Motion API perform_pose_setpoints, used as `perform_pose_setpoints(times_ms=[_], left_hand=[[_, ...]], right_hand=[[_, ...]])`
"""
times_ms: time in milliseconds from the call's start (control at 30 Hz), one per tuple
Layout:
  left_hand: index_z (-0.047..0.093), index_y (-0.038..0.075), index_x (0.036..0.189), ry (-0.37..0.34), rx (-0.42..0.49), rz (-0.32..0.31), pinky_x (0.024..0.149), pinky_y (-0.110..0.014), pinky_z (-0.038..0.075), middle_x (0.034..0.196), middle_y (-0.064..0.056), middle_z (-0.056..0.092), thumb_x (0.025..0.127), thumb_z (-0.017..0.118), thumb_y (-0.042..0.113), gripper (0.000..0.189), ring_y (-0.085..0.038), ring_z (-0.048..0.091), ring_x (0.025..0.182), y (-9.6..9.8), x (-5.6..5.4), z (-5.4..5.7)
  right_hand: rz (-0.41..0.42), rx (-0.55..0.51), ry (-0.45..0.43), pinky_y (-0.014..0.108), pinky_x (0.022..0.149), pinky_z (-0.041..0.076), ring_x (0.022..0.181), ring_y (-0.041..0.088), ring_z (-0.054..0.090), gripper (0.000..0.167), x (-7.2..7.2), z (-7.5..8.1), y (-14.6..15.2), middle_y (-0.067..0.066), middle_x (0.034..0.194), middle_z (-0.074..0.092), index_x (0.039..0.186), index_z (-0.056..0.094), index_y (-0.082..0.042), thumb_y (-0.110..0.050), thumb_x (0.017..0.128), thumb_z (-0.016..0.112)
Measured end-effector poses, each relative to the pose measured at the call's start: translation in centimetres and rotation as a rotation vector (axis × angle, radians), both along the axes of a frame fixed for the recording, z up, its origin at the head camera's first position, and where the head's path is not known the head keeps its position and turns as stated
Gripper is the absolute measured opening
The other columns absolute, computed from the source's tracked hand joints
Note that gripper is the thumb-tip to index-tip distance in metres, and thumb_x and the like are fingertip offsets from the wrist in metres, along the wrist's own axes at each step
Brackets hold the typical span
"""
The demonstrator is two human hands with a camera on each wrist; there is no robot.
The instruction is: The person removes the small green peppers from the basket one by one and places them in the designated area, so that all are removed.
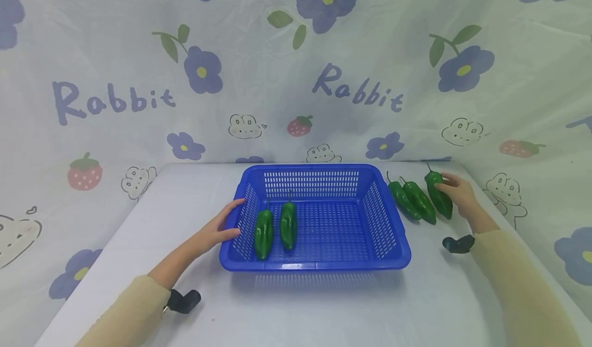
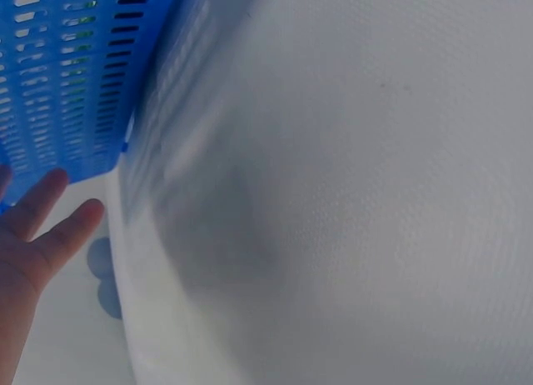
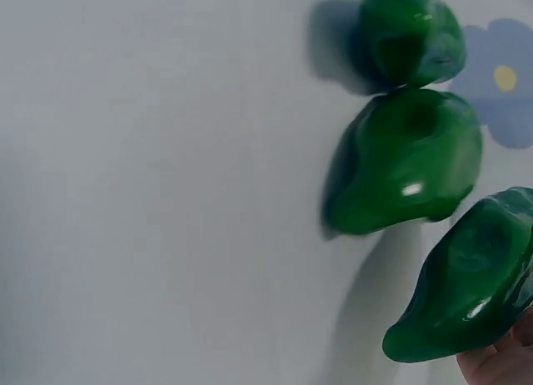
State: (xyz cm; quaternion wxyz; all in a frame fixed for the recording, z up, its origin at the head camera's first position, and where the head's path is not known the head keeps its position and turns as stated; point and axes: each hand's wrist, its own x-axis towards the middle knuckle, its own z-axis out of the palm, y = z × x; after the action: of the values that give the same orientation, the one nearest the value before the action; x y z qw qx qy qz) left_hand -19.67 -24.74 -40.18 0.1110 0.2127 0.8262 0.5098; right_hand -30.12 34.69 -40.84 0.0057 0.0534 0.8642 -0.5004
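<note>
A blue plastic basket (image 1: 314,267) stands on the table with two green peppers, one pepper (image 1: 264,234) by its left wall and another pepper (image 1: 288,226) beside that. At the basket's left rim is my left hand (image 1: 214,230), its fingers spread and fairly straight; the left wrist view shows these fingers (image 2: 58,239) against the slotted wall. To the right of the basket, my right hand (image 1: 458,193) grips a green pepper (image 1: 437,190) between thumb and fingers. In the right wrist view this held pepper (image 3: 466,285) looks raised off the table, above a shadow.
Two more green peppers lie on the table between the basket and my right hand, a nearer pepper (image 1: 420,202) and a pepper (image 1: 403,200) close to the basket's wall. Behind the white table (image 1: 314,316) hangs a printed cloth (image 1: 259,95).
</note>
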Motion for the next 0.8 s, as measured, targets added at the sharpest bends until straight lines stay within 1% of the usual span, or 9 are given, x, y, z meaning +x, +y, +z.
perform_pose_setpoints(times_ms=[233, 367, 500, 667, 800], left_hand=[[0.009, 0.013, 0.146, -0.009, 0.011, -0.014, 0.096, -0.063, 0.032, 0.148, -0.028, 0.004, 0.090, 0.050, 0.016, 0.069, -0.054, 0.020, 0.129, 0.0, 0.0, 0.1], [0.009, 0.013, 0.146, -0.009, 0.012, -0.014, 0.096, -0.063, 0.032, 0.148, -0.029, 0.005, 0.090, 0.049, 0.016, 0.069, -0.054, 0.020, 0.129, 0.1, 0.0, 0.1], [0.009, 0.013, 0.146, -0.008, 0.014, -0.014, 0.096, -0.063, 0.032, 0.148, -0.029, 0.005, 0.090, 0.050, 0.016, 0.069, -0.054, 0.020, 0.129, 0.1, 0.0, 0.1], [0.009, 0.012, 0.146, -0.009, 0.010, -0.012, 0.096, -0.063, 0.032, 0.148, -0.029, 0.004, 0.090, 0.050, 0.018, 0.070, -0.054, 0.019, 0.129, 0.0, 0.0, 0.2], [0.009, 0.012, 0.146, -0.008, 0.012, -0.013, 0.096, -0.063, 0.032, 0.148, -0.029, 0.005, 0.090, 0.050, 0.018, 0.070, -0.054, 0.020, 0.129, 0.0, 0.0, 0.2]], right_hand=[[0.039, 0.033, -0.065, 0.060, 0.103, 0.025, 0.127, 0.053, 0.022, 0.067, 0.2, -0.8, 0.2, 0.037, 0.141, 0.018, 0.143, 0.014, 0.004, -0.033, 0.095, 0.043], [0.058, 0.080, -0.124, 0.059, 0.103, 0.026, 0.128, 0.052, 0.022, 0.068, -0.2, -1.7, 0.4, 0.035, 0.142, 0.019, 0.143, 0.015, 0.004, -0.035, 0.095, 0.042], [0.064, 0.091, -0.167, 0.059, 0.103, 0.026, 0.129, 0.051, 0.022, 0.069, -0.5, -2.2, 0.6, 0.034, 0.142, 0.020, 0.143, 0.015, 0.004, -0.038, 0.095, 0.042], [0.065, 0.091, -0.185, 0.059, 0.102, 0.028, 0.129, 0.051, 0.023, 0.070, -0.5, -2.2, 0.6, 0.034, 0.142, 0.019, 0.143, 0.015, 0.004, -0.039, 0.095, 0.041], [0.073, 0.084, -0.169, 0.058, 0.103, 0.028, 0.129, 0.051, 0.023, 0.069, -0.6, -1.9, 0.8, 0.034, 0.143, 0.019, 0.143, 0.015, 0.004, -0.037, 0.094, 0.042]])
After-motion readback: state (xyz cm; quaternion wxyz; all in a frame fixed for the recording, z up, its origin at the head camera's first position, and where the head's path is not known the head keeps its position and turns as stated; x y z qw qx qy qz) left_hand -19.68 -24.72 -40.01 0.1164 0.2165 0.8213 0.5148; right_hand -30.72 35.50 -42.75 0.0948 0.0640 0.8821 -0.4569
